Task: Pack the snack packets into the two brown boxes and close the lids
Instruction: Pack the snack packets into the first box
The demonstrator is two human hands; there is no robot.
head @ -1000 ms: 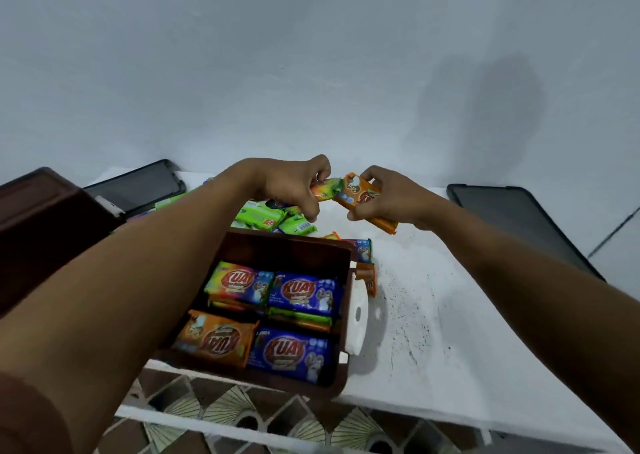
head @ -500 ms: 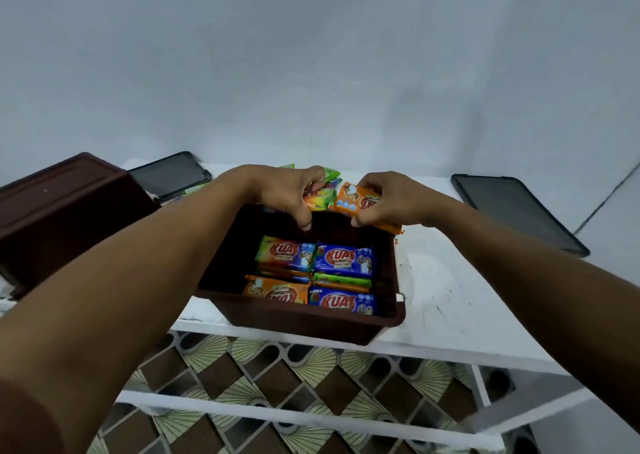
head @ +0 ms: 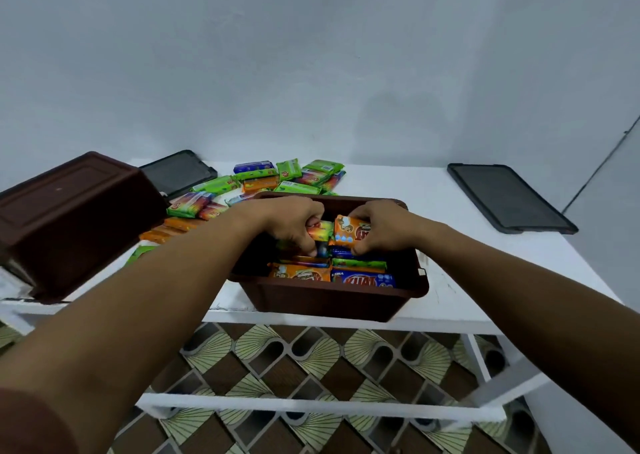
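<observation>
An open brown box point(head: 332, 301) stands at the front edge of the white table point(head: 460, 273), with several snack packets point(head: 363, 280) lying flat inside. Both my hands are down in it. My left hand point(head: 294, 223) grips a yellow-green packet point(head: 320, 231). My right hand point(head: 379, 226) pinches an orange packet point(head: 348, 234) right beside it. A second brown box point(head: 72, 221) sits at the table's left end, lid side up. Loose packets point(head: 294, 178) in green, orange and blue lie scattered behind the open box.
A dark lid or tray point(head: 509, 197) lies at the table's right end, and another dark one point(head: 176, 174) at the back left. A plain wall stands close behind. Patterned floor tiles point(head: 311, 360) show under the table's white frame.
Both hands have come down from above the box's far rim into the box, carrying the two packets. The view has pulled back, so the loose packets behind the box show.
</observation>
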